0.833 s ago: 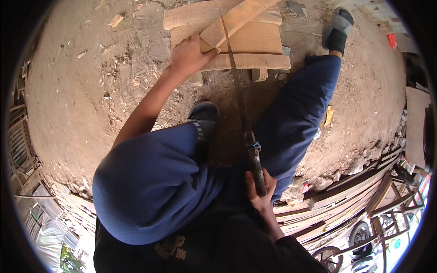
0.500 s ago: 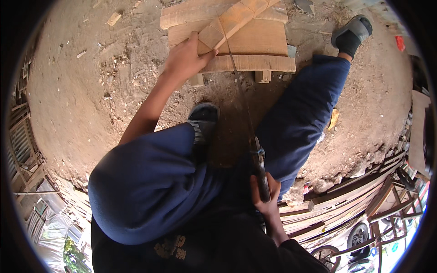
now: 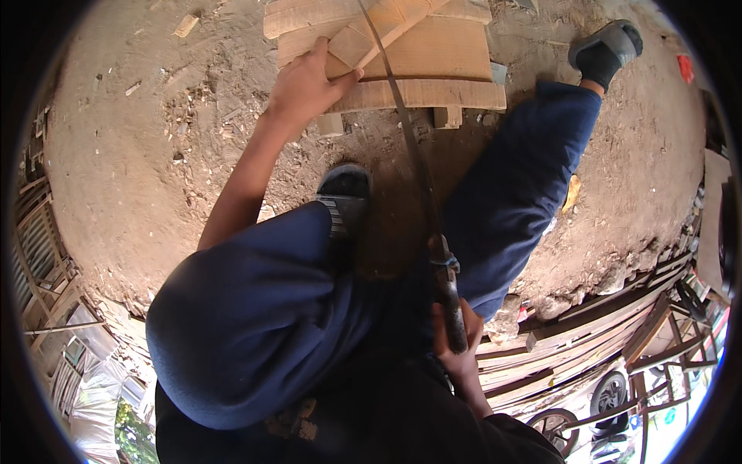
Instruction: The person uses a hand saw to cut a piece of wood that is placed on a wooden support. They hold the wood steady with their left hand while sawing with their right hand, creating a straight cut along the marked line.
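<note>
A thick wooden beam [image 3: 386,31] lies slantwise across a low plank bench [image 3: 440,58]. My left hand [image 3: 304,87] grips its near end, thumb on the near side and fingers over the far side. In my right hand [image 3: 460,340], close to my body, is the dark handle of a handsaw [image 3: 408,127]. Its long, narrow blade runs forward from there and crosses the beam just right of my left hand. Where the teeth meet the wood is too fine to make out. Pencil-like lines show on the beam's face.
My sandalled left foot [image 3: 345,189] stands before the bench, and my right leg [image 3: 525,185] stretches out along its right side. Wood chips litter the dirt ground [image 3: 154,155]. Stacked long boards [image 3: 580,340] lie at the lower right, near a motorcycle wheel [image 3: 610,394].
The saw handle and my right hand have come slightly back and to the right. The blade now shows more of its flat side. My left hand keeps its hold on the beam.
</note>
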`<state>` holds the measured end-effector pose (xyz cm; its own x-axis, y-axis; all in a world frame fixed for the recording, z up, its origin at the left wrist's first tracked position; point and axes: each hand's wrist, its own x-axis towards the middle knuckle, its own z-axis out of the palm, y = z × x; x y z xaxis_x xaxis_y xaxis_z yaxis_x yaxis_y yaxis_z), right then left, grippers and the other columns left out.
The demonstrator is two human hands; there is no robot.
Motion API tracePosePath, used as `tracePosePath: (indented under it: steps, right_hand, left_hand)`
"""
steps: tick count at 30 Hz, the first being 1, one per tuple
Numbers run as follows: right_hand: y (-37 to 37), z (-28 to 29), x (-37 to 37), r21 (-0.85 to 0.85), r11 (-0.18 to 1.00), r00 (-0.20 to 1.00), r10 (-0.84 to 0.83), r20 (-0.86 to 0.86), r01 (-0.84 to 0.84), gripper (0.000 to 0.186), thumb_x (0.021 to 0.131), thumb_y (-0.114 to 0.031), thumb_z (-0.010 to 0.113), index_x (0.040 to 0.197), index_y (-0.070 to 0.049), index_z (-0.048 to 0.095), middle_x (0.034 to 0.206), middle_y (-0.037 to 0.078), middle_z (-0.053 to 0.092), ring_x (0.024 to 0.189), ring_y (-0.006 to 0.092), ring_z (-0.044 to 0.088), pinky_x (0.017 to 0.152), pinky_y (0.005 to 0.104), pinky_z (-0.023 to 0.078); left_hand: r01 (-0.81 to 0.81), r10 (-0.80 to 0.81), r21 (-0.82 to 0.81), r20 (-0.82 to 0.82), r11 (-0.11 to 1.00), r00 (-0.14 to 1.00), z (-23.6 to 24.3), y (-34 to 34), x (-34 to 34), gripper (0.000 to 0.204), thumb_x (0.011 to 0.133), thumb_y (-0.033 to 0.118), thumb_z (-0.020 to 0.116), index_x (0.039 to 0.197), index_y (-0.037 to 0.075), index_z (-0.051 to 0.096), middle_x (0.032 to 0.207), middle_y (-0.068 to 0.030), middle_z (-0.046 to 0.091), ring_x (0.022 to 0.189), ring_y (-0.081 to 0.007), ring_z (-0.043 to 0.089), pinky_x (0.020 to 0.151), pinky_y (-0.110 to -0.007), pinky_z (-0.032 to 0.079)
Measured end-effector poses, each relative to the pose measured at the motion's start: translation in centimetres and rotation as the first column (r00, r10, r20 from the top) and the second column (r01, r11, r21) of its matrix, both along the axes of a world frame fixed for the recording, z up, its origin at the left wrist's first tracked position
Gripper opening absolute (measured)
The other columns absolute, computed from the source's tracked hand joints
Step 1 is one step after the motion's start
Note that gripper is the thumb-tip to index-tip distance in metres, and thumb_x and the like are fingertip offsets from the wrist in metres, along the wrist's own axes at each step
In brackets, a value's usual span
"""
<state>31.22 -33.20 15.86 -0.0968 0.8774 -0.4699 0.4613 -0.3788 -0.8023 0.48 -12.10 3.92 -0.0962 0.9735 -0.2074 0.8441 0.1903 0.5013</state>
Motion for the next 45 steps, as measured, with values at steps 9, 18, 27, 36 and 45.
tracePosePath:
  steps: [9,18,27,36,45]
  right_hand:
    - [-0.9,-1.1,-1.1,0.044,0.999,1.000,0.015,-0.004,-0.015,0.024,0.089,-0.003,0.063,0.070,-0.002,0.049,0.052,0.004,0.046,0.047,0.0053,0.042,0.043,0.0274,0.032]
    - [-0.2,-2.1,-1.6,0.059,0.998,0.998,0.002,-0.058,0.001,0.024,0.090,-0.006,0.063,0.071,-0.003,0.049,0.053,0.001,0.043,0.050,0.0039,0.040,0.045,0.0279,0.030]
    - [1.3,-2.1,-1.9,0.034,0.999,0.998,0.027,-0.053,-0.026,0.015,0.088,0.000,0.063,0.075,0.000,0.055,0.055,0.004,0.050,0.049,0.0047,0.046,0.044,0.0269,0.035]
    - [2.4,-3.3,-3.2,0.098,0.993,0.994,0.067,-0.087,-0.058,0.021,0.090,-0.003,0.061,0.073,-0.001,0.050,0.054,0.002,0.044,0.051,0.0039,0.042,0.044,0.0270,0.032]
    - [2.0,-2.4,-1.6,0.105,0.993,0.998,0.061,-0.023,-0.059,0.016,0.088,-0.002,0.062,0.074,0.001,0.054,0.054,0.006,0.051,0.049,0.0060,0.046,0.044,0.0275,0.036]
  left_hand:
    - [0.011,-0.011,0.079,0.002,0.997,1.000,-0.9,-0.3,-0.2,0.067,0.084,0.049,0.066,0.119,-0.006,0.048,0.092,-0.0281,0.067,0.090,-0.0403,0.068,0.080,-0.046,0.054]
    - [0.014,-0.011,0.046,-0.062,0.999,0.998,-0.7,0.8,-0.9,0.069,0.086,0.050,0.064,0.119,-0.008,0.048,0.091,-0.0277,0.067,0.088,-0.0413,0.068,0.079,-0.046,0.054]
    - [-0.004,0.007,0.050,-0.052,0.999,0.999,-0.8,0.7,-1.1,0.073,0.086,0.051,0.063,0.125,-0.008,0.044,0.093,-0.0311,0.066,0.092,-0.0411,0.067,0.081,-0.046,0.053]
    - [-0.050,0.050,0.026,-0.035,0.998,0.998,-0.6,0.2,-1.6,0.070,0.084,0.050,0.065,0.119,-0.007,0.048,0.096,-0.0313,0.066,0.092,-0.0422,0.067,0.082,-0.048,0.054]
    - [-0.006,0.013,0.087,-0.074,0.996,0.997,-0.8,0.9,-0.9,0.069,0.084,0.049,0.064,0.122,-0.006,0.048,0.096,-0.0306,0.066,0.094,-0.0408,0.068,0.082,-0.047,0.054]
